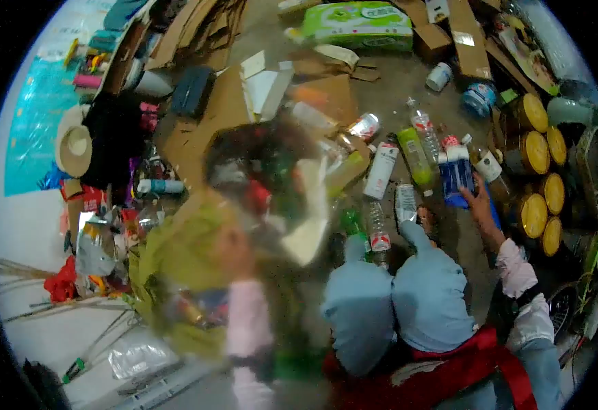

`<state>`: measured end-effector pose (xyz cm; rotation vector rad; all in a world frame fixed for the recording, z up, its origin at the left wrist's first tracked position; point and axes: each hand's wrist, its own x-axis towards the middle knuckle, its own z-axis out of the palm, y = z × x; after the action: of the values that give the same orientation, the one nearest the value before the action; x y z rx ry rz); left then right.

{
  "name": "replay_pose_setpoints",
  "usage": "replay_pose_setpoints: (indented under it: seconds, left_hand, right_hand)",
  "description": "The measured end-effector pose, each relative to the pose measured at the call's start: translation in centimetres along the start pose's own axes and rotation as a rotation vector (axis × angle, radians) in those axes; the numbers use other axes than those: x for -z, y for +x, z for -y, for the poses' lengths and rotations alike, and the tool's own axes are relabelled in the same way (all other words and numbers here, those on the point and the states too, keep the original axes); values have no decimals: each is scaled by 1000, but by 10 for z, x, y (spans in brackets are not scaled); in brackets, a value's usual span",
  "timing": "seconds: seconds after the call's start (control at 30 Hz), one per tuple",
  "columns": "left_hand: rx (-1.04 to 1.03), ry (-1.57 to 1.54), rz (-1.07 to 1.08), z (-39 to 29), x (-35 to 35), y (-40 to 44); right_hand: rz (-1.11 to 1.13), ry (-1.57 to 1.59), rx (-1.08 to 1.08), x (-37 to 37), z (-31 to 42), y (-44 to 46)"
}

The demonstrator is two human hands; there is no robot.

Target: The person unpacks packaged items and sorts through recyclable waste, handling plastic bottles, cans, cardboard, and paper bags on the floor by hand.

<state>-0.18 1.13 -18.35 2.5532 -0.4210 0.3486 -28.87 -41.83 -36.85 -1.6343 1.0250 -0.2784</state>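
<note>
My right hand [479, 203] reaches out on the right and grips a blue-and-white carton [456, 179], its thumb and fingers on the carton's side. My left hand [234, 251] is smeared by motion, so its fingers cannot be made out. It is over the edge of an olive-green sack [169, 263], beside a blurred dark basin-like shape [244, 160] with mixed items in it. Before my knees lie plastic bottles, among them a yellow-green bottle [415, 156], a clear bottle [379, 232] and a white cylindrical container [381, 169].
Flattened cardboard [210, 130] covers much of the left floor. At the back lies a green tissue pack [358, 27]. Several yellow-ended cans [535, 154] are stacked on the right, near a blue plastic jug [478, 99]. Mixed scrap [97, 239] is piled at left.
</note>
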Motion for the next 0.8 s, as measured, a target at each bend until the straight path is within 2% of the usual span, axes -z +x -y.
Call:
replay_pose_setpoints:
  seconds: [0.07, 0.13, 0.2, 0.27, 0.3, 0.33, 0.37, 0.43, 0.47, 0.53, 0.57, 0.63, 0.7, 0.73, 0.8]
  left_hand:
    - [-59, -45, -17, 2, -29, 2]
    - [-87, -16, -17, -5, -44, 4]
    - [-153, 19, -28, -11, -52, 5]
    - [-31, -125, 35, -8, -59, -2]
    - [31, -195, 70, -8, -62, -5]
    - [-23, -137, 26, -14, -63, -8]
    - [24, -138, 44, -17, -60, -10]
    - [101, -145, 70, -25, -51, -6]
    - [131, -206, -38, -33, -47, -4]
    - [102, -242, -53, -12, -34, -13]
    - [83, -263, -52, 3, -29, -18]
    - [115, -71, -197, 33, -29, -26]
    - [115, 57, -98, 69, -17, -32]
    - [90, 19, -128, 87, -16, -35]
    - [213, -202, -166, 91, -15, -34]
  right_hand:
    - [18, -129, 281, -4, 53, 25]
    - [200, 137, 240, -18, 167, 0]
    - [302, 194, 395, -41, 223, -9]
    - [410, 217, 565, -80, 262, -19]
    - [445, 10, 576, -97, 275, -22]
    - [595, -36, 491, -120, 286, -26]
    - [587, -171, 669, -152, 260, -13]
    - [597, -370, 783, -183, 254, -14]
    - [574, -294, 768, -187, 254, -12]
    - [533, -145, 725, -187, 248, -3]
    - [539, -82, 628, -187, 245, 6]
    - [528, 36, 424, -179, 230, 32]
    - [419, -91, 411, -174, 186, 86]
    - [404, -101, 398, -173, 161, 119]
    - [366, -154, 306, -180, 137, 164]
